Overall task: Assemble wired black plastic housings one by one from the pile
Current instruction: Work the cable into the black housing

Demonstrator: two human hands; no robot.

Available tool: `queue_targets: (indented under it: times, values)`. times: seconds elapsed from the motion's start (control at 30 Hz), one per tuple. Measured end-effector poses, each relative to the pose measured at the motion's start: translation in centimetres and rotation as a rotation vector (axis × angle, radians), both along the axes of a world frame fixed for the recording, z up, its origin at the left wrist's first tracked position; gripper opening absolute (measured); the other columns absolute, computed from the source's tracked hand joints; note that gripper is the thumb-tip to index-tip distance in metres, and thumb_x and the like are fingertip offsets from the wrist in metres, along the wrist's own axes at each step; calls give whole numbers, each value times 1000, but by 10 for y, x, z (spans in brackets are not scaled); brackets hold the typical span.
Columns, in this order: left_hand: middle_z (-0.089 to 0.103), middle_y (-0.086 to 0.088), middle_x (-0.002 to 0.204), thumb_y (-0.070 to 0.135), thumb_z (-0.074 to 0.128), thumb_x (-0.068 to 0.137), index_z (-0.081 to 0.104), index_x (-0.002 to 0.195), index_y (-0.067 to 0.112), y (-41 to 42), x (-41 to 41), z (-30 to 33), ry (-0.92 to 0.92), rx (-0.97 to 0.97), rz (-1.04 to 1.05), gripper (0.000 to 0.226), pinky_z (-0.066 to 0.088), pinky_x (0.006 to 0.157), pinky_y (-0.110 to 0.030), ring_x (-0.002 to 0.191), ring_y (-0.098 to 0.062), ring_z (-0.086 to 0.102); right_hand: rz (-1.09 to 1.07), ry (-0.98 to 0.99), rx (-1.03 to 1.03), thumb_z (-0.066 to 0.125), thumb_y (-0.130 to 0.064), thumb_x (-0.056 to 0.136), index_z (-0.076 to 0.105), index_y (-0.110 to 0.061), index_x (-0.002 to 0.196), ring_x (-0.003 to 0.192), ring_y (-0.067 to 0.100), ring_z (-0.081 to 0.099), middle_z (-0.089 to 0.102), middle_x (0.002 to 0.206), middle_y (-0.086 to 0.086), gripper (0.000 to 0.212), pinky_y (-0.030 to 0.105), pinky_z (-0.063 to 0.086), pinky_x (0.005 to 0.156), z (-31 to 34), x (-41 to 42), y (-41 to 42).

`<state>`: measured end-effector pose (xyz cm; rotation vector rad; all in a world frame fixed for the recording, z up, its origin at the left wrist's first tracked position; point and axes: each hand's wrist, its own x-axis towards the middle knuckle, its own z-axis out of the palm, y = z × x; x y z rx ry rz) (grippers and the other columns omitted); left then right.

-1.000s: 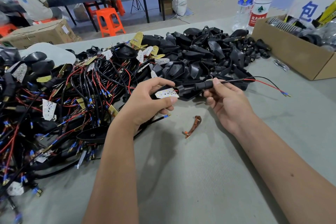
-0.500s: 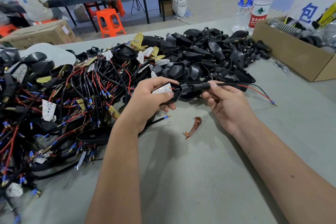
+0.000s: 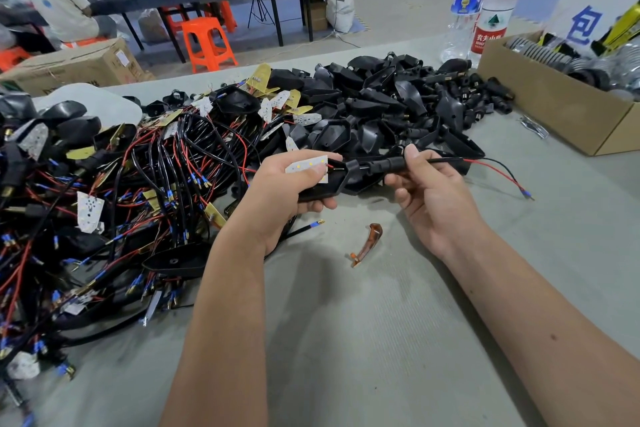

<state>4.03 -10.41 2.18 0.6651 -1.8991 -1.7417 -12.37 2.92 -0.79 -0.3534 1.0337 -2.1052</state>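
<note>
My left hand (image 3: 284, 191) grips a black plastic housing (image 3: 329, 185) with a white LED board (image 3: 308, 166) lying in its open face, my thumb on the board. Its black stem (image 3: 384, 165) points right and is pinched by my right hand (image 3: 433, 194). A black and red wire pair (image 3: 498, 172) runs out of the stem to the right and ends in a blue terminal. Behind my hands lies a pile of empty black housings (image 3: 381, 104). To the left sprawls a tangle of wired LED boards (image 3: 138, 177).
A small amber lens piece (image 3: 365, 244) lies on the grey table cover (image 3: 381, 322) near my wrists. A cardboard box of parts (image 3: 554, 97) stands at the right, two water bottles (image 3: 485, 7) behind it. A seated person and orange stools are far back.
The LED board has gone down into the housing's open face as the wires were drawn through the stem. My left hand has turned the housing face up.
</note>
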Motion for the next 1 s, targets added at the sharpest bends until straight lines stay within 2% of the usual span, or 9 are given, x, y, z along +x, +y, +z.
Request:
queue_targets:
  times: [0.17,0.33,0.43,0.5,0.6,0.73,0.83,0.9,1.0]
  values:
    - [73,-9,85,6,51,104,78,113,16,0,2,0,4,15,-6,30,56,62,-24,70,-23,70,-7,33,-39,69,-20,95,60,-25,61,61,14,70,68,72,2,36,16,48,45,3,2,1]
    - [74,-15,91,14,48,106,73,117,2,1,2,2,23,122,-6,29,55,60,-24,69,-23,68,-25,88,-38,73,-22,87,62,-24,58,62,15,70,71,74,3,31,16,48,47,3,3,2]
    - [74,-18,93,13,41,106,73,118,0,1,2,2,35,205,-3,36,56,60,-25,70,-27,68,-52,77,-30,73,-20,89,63,-19,68,61,16,70,72,78,6,22,17,49,47,2,2,2]
    - [74,-15,90,5,40,106,74,116,3,1,1,2,19,185,-14,36,57,60,-25,70,-26,69,-74,72,-26,76,-20,85,62,-15,78,60,16,70,72,77,6,16,18,49,46,2,3,1]
    - [72,-11,90,-4,45,102,79,111,11,2,1,1,-14,132,-5,39,59,64,-24,70,-26,72,-99,90,-28,79,-22,76,60,-16,80,58,16,70,70,73,3,21,18,50,46,2,3,1]
    - [66,-9,99,-2,53,101,80,109,19,1,3,0,-39,78,21,35,61,70,-25,74,-27,75,-92,110,-13,80,-23,75,64,-11,84,59,16,70,73,80,9,22,17,50,48,2,2,1]
    - [67,-5,96,-1,56,101,80,110,22,2,3,0,-50,33,20,35,63,78,-32,74,-26,75,-83,105,-2,79,-24,76,64,-9,89,59,14,69,74,81,8,25,17,50,48,1,2,1]
    - [67,-5,103,-1,55,101,80,112,23,2,2,0,-79,-1,19,36,62,86,-39,74,-27,76,-74,101,0,79,-24,76,64,-9,89,59,14,69,74,82,8,25,18,50,48,1,2,0]
    - [65,-6,114,-2,52,102,79,113,21,4,1,0,-109,-15,16,37,61,90,-45,76,-28,77,-51,113,10,79,-24,77,64,-6,92,60,15,70,75,84,11,28,18,52,50,0,3,0]
